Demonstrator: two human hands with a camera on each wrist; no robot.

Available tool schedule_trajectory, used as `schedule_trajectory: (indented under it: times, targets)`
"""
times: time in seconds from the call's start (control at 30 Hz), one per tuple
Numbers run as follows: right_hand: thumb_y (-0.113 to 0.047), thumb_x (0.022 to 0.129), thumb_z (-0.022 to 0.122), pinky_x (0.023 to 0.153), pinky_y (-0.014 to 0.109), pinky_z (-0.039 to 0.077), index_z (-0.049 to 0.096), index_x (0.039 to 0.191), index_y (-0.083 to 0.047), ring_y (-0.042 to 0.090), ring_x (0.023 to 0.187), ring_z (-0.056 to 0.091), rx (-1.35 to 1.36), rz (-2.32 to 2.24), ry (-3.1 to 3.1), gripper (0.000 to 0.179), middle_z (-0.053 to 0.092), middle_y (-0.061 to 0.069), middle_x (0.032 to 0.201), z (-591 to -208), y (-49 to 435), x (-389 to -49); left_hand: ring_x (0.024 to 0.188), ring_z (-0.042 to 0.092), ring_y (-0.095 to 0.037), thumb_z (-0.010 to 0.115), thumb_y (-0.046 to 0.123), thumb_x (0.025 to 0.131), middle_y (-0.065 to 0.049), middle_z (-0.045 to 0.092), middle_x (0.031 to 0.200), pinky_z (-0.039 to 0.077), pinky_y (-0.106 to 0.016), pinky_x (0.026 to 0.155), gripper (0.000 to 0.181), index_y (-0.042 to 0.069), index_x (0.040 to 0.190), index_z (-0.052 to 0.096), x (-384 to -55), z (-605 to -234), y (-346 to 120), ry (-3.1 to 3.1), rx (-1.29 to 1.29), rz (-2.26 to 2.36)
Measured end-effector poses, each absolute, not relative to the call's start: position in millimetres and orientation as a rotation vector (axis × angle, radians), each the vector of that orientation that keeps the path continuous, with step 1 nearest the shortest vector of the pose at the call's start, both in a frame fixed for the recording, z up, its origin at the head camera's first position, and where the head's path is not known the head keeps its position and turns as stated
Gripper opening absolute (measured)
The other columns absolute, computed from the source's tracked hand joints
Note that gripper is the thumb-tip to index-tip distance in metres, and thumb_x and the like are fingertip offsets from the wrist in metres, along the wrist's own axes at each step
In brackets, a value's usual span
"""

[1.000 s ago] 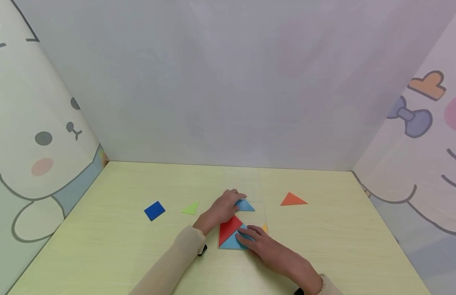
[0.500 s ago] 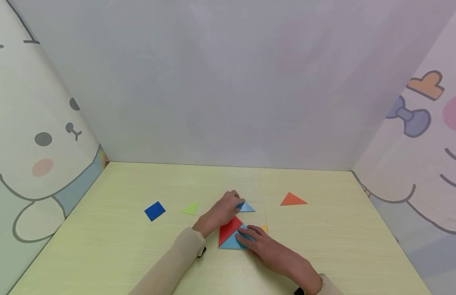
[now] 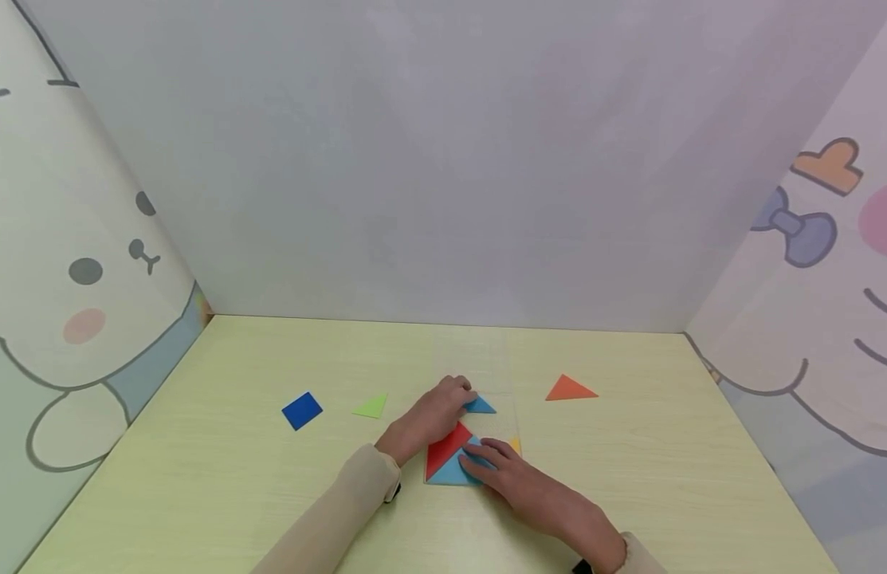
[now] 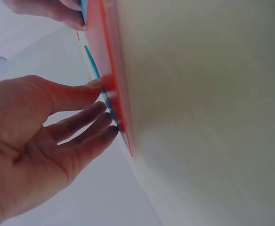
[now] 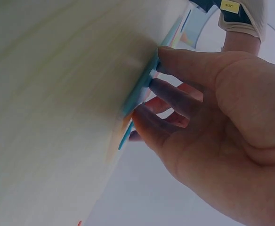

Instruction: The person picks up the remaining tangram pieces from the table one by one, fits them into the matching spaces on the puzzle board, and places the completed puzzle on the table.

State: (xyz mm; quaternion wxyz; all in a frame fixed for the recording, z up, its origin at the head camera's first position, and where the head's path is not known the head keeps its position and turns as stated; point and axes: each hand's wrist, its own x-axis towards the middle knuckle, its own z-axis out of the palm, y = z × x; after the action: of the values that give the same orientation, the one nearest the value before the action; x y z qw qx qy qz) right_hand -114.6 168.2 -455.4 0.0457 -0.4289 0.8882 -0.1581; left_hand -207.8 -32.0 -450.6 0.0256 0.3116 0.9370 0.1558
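Observation:
In the head view, a large red triangle [image 3: 443,451] and a large light-blue triangle [image 3: 452,470] lie edge to edge on the table, like flat tangram pieces. My left hand [image 3: 437,411] pinches a smaller blue triangle [image 3: 480,405] just beyond the red one, its thumb and fingers partly covering it. The left wrist view has that hand's fingertips [image 4: 110,132] low at the piece's edge, beside the red triangle. With spread, fairly straight fingers, my right hand [image 3: 511,477] presses on the large light-blue triangle. A yellow piece [image 3: 516,445] shows behind this hand, mostly hidden.
To the left lie a dark-blue square [image 3: 302,410] and a light-green triangle [image 3: 372,406]. An orange triangle [image 3: 570,388] lies at the right. A pale wall [image 3: 443,199] rises at the table's back edge, with cartoon-printed panels on both sides.
My left hand has drawn slightly nearer, and the small blue triangle has shifted a little and lost the glint it showed half a second ago. The right hand stays in place.

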Motion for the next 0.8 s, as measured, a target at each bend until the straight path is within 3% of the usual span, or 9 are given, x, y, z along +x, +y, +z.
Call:
schedule_trajectory:
  times: [0.4,0.63,0.8]
  targets:
    - [-0.004,0.105,0.055,0.103,0.035,0.051,0.051,0.150,-0.005,0.042,0.139,0.043,-1.316,-0.492,2.716,0.045,0.049,0.013,0.153,-455.3,168.6,-114.1,0.119,0.055,-0.026,0.067,-0.003,0.096,-0.011,0.060,0.131,0.054,-0.030,0.098,0.041,0.013,0.134,0.071,-206.0,-446.7,-31.3,2.861,0.908,0.493]
    - [-0.004,0.106,0.054,0.104,0.036,0.051,0.051,0.151,-0.006,0.041,0.140,0.042,-1.303,-0.484,2.713,0.045,0.048,0.012,0.154,-455.0,168.9,-113.5,0.110,0.047,-0.022,0.066,-0.008,0.094,-0.008,0.054,0.114,0.053,-0.021,0.081,0.047,0.015,0.135,0.070,-207.0,-446.5,-33.3,2.835,0.804,0.602]
    - [-0.005,0.106,0.053,0.104,0.035,0.050,0.050,0.152,-0.007,0.040,0.141,0.041,-1.276,-0.483,2.699,0.046,0.047,0.011,0.156,-453.4,168.9,-113.1,0.106,0.045,-0.021,0.065,-0.009,0.095,-0.006,0.051,0.107,0.049,-0.019,0.076,0.047,0.014,0.136,0.069,-206.8,-445.6,-34.5,2.822,0.802,0.619]
